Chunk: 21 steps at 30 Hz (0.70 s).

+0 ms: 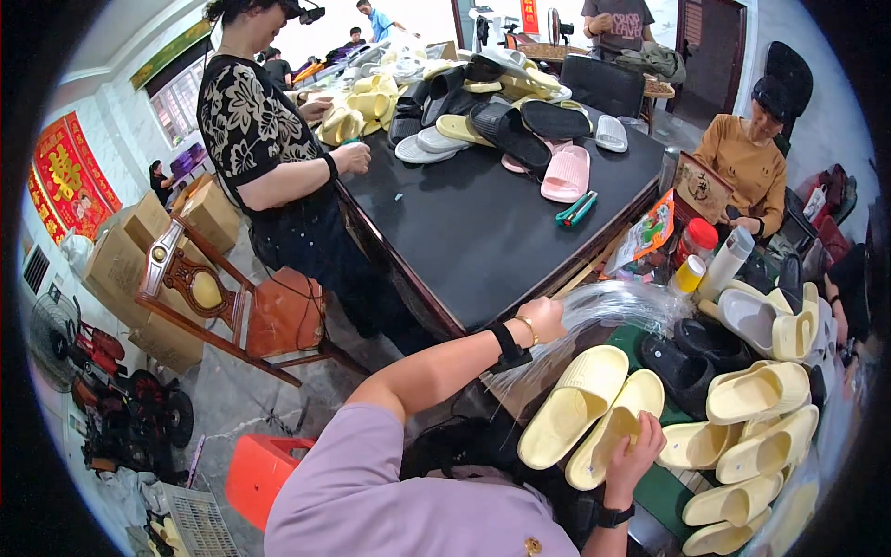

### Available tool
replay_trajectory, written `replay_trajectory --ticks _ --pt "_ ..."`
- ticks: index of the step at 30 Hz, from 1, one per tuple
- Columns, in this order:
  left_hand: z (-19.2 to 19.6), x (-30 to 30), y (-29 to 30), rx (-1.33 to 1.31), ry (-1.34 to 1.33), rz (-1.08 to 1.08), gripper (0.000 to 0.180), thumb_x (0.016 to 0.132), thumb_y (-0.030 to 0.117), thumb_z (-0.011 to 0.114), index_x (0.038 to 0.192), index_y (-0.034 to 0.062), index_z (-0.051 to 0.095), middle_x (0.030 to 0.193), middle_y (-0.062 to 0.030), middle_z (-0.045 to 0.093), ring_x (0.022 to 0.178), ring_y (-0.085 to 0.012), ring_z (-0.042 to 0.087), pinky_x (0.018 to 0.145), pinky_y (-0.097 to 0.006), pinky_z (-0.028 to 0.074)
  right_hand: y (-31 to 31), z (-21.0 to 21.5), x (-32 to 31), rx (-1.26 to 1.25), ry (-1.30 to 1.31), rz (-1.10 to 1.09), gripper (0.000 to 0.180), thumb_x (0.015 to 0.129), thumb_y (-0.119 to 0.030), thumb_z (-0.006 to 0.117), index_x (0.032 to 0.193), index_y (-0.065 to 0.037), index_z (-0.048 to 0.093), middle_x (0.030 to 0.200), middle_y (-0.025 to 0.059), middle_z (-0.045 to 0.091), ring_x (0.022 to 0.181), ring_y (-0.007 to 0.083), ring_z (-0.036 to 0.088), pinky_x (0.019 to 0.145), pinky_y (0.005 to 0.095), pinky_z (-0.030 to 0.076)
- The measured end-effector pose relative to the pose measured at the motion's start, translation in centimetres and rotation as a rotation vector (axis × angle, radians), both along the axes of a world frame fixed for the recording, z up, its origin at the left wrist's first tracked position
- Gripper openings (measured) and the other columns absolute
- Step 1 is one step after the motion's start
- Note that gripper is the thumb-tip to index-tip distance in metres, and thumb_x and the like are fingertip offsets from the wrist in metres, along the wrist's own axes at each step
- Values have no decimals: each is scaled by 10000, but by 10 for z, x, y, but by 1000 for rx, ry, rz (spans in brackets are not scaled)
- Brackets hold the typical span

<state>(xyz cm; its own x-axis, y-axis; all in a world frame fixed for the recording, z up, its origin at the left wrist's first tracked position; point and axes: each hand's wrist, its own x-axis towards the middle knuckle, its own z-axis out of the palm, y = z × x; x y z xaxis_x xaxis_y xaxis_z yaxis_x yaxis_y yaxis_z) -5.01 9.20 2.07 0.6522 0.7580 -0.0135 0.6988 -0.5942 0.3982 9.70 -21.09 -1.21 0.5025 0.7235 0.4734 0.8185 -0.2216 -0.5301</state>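
A red plastic stool (252,475) stands well to the left of the left hand (542,321), with a carved wooden chair (286,311) farther off beyond it. Past the chair, ahead and to the left of that hand, a person in a black floral shirt (249,121) stands beside the black table (455,237), which spreads out just ahead of it. The left hand has its fingers curled tight around clear plastic (620,308), which fans out to its right. Below and to the right of it, a pale yellow slipper (568,408) lies side by side with a second yellow slipper (608,436). Ahead of the left hand, a green cutter (577,211) lies near the table's edge. The right hand (635,457) touches the second slipper's right side, fingers bent over its edge; whether it pinches there I cannot tell. Ahead and to the right of this hand are black slippers (682,371) and, farther off, a red-lidded jar (696,239) and a white bottle (727,260). Just to its right lie more yellow slippers (756,395), several overlapping
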Motion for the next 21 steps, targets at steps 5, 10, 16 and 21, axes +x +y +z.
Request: replay_trajectory --ticks 5,10,16,21 --pt "-19 0 -9 29 128 -93 219 763 172 646 841 -21 714 830 -251 695 804 -404 695 721 -460 570 -1 1 -1 -22 19 -7 519 756 28 552 1274 9 544 1275 195 524 1193 388 457 1042 484 357" --pt "-19 1 -5 20 70 -34 178 765 116 596 820 -15 703 822 -245 692 793 -398 696 711 -462 567 -1 2 -3 -29 21 -13 530 746 30 549 1275 7 545 1284 197 522 1196 391 453 1046 491 353" --pt "-21 -1 -8 76 97 -95 170 801 145 613 820 -9 684 821 -230 694 806 -397 696 703 -468 569 -1 2 -2 -33 8 -17 542 742 36 545 1283 7 537 1290 201 517 1199 399 451 1041 499 356" --pt "-21 -1 -3 90 41 -83 178 810 153 614 797 -10 684 799 -257 679 777 -409 690 666 -485 557 1 4 -3 -38 -1 -13 529 748 36 544 1276 14 539 1287 201 517 1198 402 452 1041 495 356"
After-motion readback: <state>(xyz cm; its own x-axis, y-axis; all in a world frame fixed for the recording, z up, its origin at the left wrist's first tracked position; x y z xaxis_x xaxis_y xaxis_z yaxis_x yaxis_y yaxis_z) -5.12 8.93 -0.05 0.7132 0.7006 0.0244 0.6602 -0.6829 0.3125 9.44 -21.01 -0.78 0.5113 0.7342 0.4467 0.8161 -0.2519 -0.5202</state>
